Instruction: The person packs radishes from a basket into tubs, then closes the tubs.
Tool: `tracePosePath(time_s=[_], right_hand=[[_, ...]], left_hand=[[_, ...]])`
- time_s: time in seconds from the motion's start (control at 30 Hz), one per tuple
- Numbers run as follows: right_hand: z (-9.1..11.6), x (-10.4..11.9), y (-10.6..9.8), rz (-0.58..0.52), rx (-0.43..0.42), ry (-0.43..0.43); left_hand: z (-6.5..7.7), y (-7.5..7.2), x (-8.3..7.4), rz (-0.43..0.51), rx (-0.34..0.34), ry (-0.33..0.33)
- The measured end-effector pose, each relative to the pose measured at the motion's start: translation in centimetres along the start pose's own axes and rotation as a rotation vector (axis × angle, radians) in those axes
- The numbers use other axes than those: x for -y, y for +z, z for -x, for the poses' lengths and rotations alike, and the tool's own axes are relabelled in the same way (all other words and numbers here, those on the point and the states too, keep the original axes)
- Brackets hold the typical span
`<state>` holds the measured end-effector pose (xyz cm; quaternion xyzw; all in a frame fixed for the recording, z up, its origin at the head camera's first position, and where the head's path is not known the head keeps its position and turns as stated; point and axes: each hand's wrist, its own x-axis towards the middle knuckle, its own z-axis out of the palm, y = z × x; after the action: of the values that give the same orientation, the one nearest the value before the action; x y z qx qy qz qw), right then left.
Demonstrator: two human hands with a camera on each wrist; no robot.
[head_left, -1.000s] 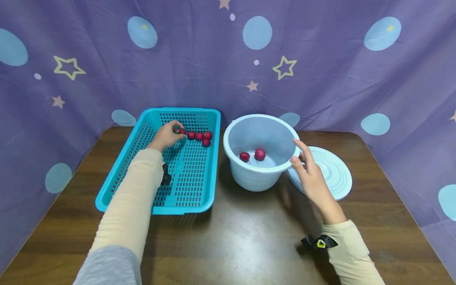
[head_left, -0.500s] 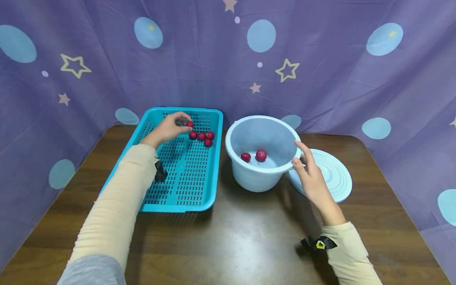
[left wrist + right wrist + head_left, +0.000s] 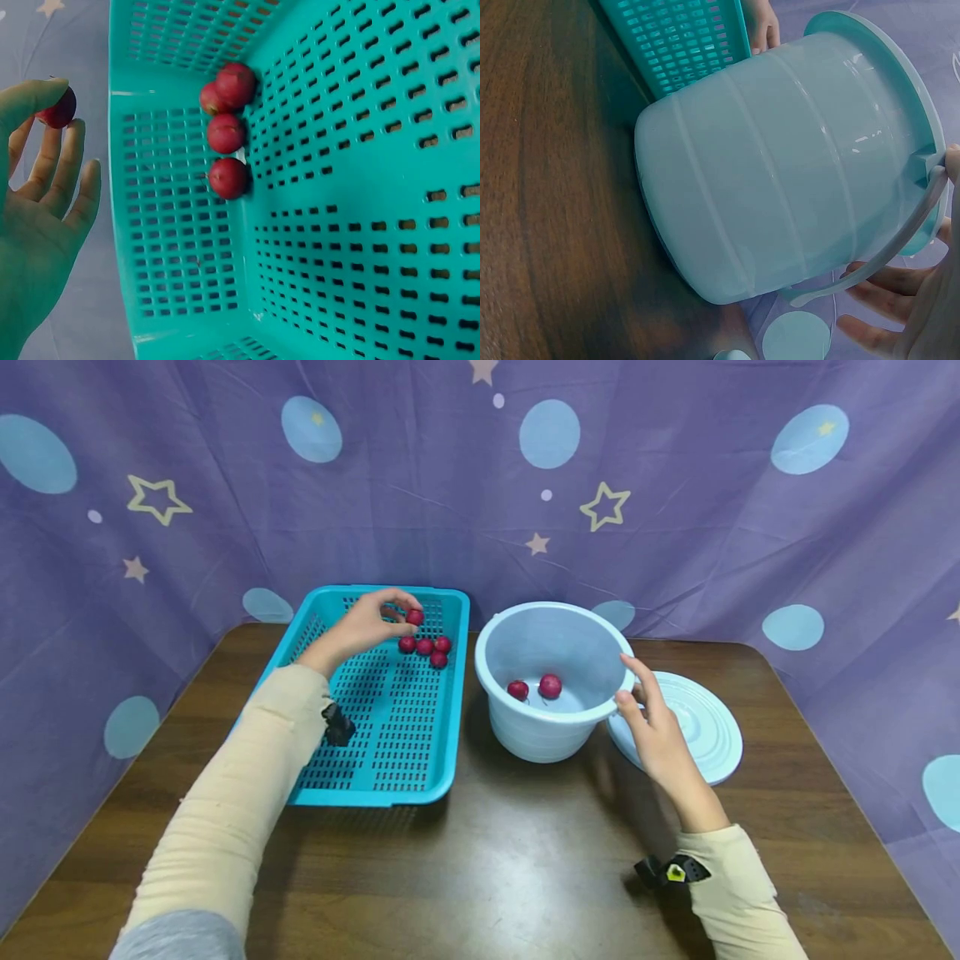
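My left hand is raised over the far part of a blue slotted plastic basket, pinching a round red radish between thumb and fingertips. The left wrist view shows that radish above the basket rim. Several more radishes lie together against the basket's far wall. To the right stands a pale blue bucket with two radishes on its bottom. With thumb and fingers my right hand grips the bucket's right rim. The bucket's bail handle hangs down beside that hand.
A round pale blue lid lies flat on the brown wooden table, right of the bucket and partly behind my right hand. Behind the table hangs a purple curtain with stars and dots.
My left hand has lifted a radish from the row in the basket and moved it up and rightward. The head view has shifted slightly. My right hand stays at the bucket rim.
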<state>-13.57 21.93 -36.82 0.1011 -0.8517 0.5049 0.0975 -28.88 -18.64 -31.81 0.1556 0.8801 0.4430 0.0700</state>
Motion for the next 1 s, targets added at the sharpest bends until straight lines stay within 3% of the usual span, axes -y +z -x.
tracePosePath(time_s=[0.53, 1.0], right_hand=[[-0.1, -0.3, 0.0, 0.004, -0.01, -0.022], [-0.1, -0.4, 0.0, 0.001, -0.011, -0.026]], left_hand=[[0.8, 1.1, -2.9, 0.005, 0.058, 0.12], [1.3, 3.1, -6.6, 0.012, 0.124, 0.195]])
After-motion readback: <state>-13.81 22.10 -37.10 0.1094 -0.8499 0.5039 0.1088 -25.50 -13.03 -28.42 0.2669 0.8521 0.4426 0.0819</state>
